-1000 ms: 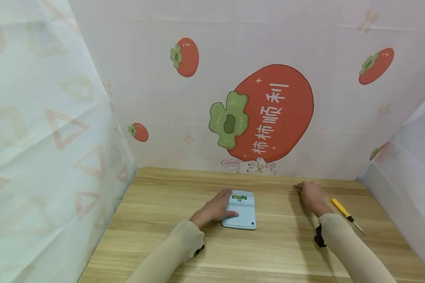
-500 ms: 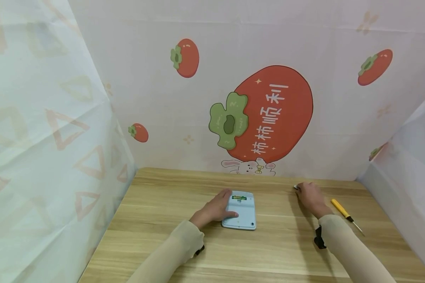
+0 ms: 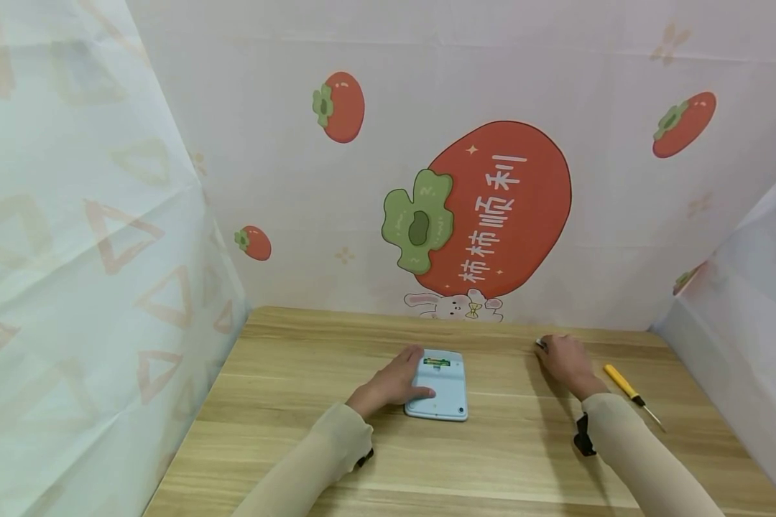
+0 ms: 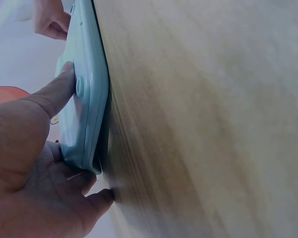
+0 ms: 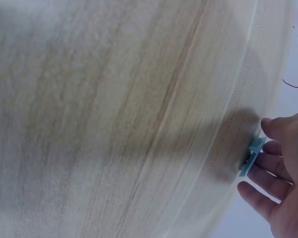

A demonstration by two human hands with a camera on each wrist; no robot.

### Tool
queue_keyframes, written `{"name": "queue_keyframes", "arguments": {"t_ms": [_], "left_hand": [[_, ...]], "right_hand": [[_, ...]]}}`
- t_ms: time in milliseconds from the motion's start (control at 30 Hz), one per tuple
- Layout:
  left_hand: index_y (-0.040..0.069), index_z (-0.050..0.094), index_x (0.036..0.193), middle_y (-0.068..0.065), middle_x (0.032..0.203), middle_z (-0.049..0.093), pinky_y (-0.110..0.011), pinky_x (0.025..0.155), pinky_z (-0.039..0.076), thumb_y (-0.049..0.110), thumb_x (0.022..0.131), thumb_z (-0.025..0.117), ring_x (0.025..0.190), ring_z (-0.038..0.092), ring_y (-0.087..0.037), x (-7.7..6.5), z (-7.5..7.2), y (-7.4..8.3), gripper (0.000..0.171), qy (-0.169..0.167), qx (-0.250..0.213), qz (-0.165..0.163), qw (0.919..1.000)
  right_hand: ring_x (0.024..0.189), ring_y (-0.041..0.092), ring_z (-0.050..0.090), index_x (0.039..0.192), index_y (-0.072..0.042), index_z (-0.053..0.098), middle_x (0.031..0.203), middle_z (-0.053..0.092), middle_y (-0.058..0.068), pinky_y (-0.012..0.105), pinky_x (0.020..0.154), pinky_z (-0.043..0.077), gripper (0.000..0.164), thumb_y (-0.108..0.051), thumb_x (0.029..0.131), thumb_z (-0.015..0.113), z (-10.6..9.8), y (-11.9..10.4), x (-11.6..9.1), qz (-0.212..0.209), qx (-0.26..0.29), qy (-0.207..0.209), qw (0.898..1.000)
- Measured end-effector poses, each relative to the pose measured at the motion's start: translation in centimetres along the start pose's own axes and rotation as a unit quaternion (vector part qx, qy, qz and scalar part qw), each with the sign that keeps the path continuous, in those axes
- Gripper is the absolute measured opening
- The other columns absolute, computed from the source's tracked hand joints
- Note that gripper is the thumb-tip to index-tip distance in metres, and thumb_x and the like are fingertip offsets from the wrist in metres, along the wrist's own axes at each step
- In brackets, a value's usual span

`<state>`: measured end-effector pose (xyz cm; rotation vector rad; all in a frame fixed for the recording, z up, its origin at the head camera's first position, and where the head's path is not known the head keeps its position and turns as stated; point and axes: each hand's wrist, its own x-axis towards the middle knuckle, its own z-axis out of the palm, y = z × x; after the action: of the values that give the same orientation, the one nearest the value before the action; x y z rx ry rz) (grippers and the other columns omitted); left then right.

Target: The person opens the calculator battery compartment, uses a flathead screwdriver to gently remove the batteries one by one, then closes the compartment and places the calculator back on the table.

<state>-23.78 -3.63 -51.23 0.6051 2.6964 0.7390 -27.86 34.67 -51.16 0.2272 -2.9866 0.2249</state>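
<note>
A light blue calculator (image 3: pixel 449 391) lies back side up on the table, its battery bay uncovered with a green battery (image 3: pixel 436 362) inside. My left hand (image 3: pixel 397 377) grips its left side. In the left wrist view the thumb (image 4: pixel 64 89) presses on the back face while the fingers bend round the end edge. Toward the table's far right, my right hand (image 3: pixel 565 359) is at a small light blue battery cover (image 5: pixel 252 156). The fingertips touch the cover, which sits tilted against them on the table. The thumb tip (image 5: pixel 269 125) is slightly apart from it.
A screwdriver (image 3: pixel 624 382) with a yellow handle lies to the right of my right hand, its tip pointing toward the front right. The wooden table (image 3: pixel 284 359) meets a white printed backdrop (image 3: pixel 284 165) at the back and at both sides.
My right hand and the small battery cover have shifted slightly toward me. The left hand, calculator and screwdriver stay where they were.
</note>
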Motion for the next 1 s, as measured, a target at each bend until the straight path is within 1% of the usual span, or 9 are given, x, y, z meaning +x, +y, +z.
{"name": "queue_keyframes", "arguments": {"t_ms": [167, 267, 367, 633, 700, 733, 800, 900, 1000], "left_hand": [[0.006, 0.026, 0.167, -0.014, 0.174, 0.025, -0.052, 0.125, 0.034, 0.045, 0.097, 0.077, 0.160, 0.028, -0.030, 0.0, 0.1, 0.0, 0.095, -0.001, -0.001, -0.003, 1.0000], [0.006, 0.026, 0.167, -0.013, 0.174, 0.025, -0.051, 0.126, 0.033, 0.045, 0.097, 0.077, 0.160, 0.028, -0.030, 0.1, 0.1, 0.1, 0.096, -0.002, -0.003, -0.006, 1.0000], [0.006, 0.025, 0.168, -0.013, 0.174, 0.025, -0.050, 0.126, 0.032, 0.045, 0.097, 0.077, 0.160, 0.027, -0.030, 0.1, 0.2, 0.0, 0.096, -0.002, -0.003, -0.008, 1.0000], [0.007, 0.025, 0.168, -0.013, 0.174, 0.025, -0.051, 0.126, 0.032, 0.046, 0.097, 0.077, 0.160, 0.028, -0.030, 0.3, 0.2, -0.1, 0.096, -0.003, 0.000, -0.008, 1.0000], [0.006, 0.026, 0.168, -0.014, 0.174, 0.026, -0.051, 0.126, 0.033, 0.046, 0.097, 0.077, 0.159, 0.028, -0.030, 0.3, 0.1, 0.0, 0.096, -0.002, 0.002, -0.008, 1.0000], [0.006, 0.026, 0.167, -0.014, 0.174, 0.026, -0.051, 0.126, 0.033, 0.046, 0.097, 0.077, 0.159, 0.029, -0.031, 0.3, 0.1, 0.0, 0.096, -0.001, 0.004, -0.008, 1.0000], [0.006, 0.026, 0.167, -0.014, 0.174, 0.026, -0.051, 0.126, 0.033, 0.046, 0.097, 0.077, 0.159, 0.029, -0.031, 0.3, 0.1, 0.0, 0.096, -0.001, 0.007, -0.009, 0.9999], [0.006, 0.025, 0.168, -0.014, 0.174, 0.025, -0.051, 0.126, 0.033, 0.046, 0.097, 0.077, 0.159, 0.028, -0.031, 0.2, 0.1, 0.0, 0.096, -0.003, 0.009, -0.008, 0.9999], [0.006, 0.024, 0.168, -0.014, 0.174, 0.024, -0.051, 0.126, 0.032, 0.046, 0.097, 0.077, 0.160, 0.027, -0.030, 0.2, 0.1, 0.0, 0.097, -0.006, 0.006, -0.009, 0.9999]], "right_hand": [[0.069, 0.032, 0.069, 0.109, 0.007, 0.073, 0.090, 0.074, 0.023, 0.052, 0.062, 0.058, 0.025, -0.017, 0.102, 0.070, -0.2, -0.2, -0.1, 0.010, 0.000, -0.014, 1.000], [0.066, 0.028, 0.063, 0.105, 0.005, 0.072, 0.084, 0.071, 0.018, 0.048, 0.057, 0.053, 0.025, -0.020, 0.103, 0.068, -0.4, -0.2, -0.2, 0.014, 0.003, -0.024, 1.000], [0.065, 0.026, 0.059, 0.104, 0.003, 0.070, 0.080, 0.067, 0.015, 0.045, 0.055, 0.050, 0.026, -0.022, 0.104, 0.066, -0.6, -0.2, -0.2, 0.016, 0.006, -0.028, 0.999], [0.071, 0.031, 0.065, 0.114, 0.007, 0.069, 0.090, 0.071, 0.020, 0.055, 0.063, 0.056, 0.039, -0.029, 0.109, 0.055, -1.1, 0.3, -0.2, 0.017, 0.032, -0.034, 0.999], [0.076, 0.036, 0.067, 0.113, 0.006, 0.069, 0.094, 0.072, 0.023, 0.059, 0.067, 0.057, 0.040, -0.030, 0.110, 0.053, -1.3, 0.4, -0.2, 0.021, 0.041, -0.032, 0.998], [0.082, 0.041, 0.069, 0.115, 0.006, 0.069, 0.099, 0.072, 0.025, 0.062, 0.071, 0.057, 0.041, -0.031, 0.110, 0.053, -1.3, 0.5, -0.2, 0.022, 0.043, -0.030, 0.998], [0.100, 0.052, 0.068, 0.121, 0.008, 0.068, 0.113, 0.070, 0.033, 0.068, 0.084, 0.055, 0.044, -0.032, 0.110, 0.053, -1.4, 0.6, -0.2, 0.023, 0.042, -0.026, 0.999], [0.128, 0.062, 0.053, 0.134, 0.014, 0.061, 0.134, 0.059, 0.041, 0.073, 0.104, 0.045, 0.053, -0.032, 0.111, 0.050, -1.5, 0.8, -0.3, 0.020, 0.033, -0.026, 0.999], [0.138, 0.062, 0.042, 0.141, 0.020, 0.052, 0.143, 0.050, 0.045, 0.071, 0.116, 0.035, 0.059, -0.032, 0.112, 0.048, -1.5, 1.1, -0.4, 0.020, 0.031, -0.030, 0.999]]}}
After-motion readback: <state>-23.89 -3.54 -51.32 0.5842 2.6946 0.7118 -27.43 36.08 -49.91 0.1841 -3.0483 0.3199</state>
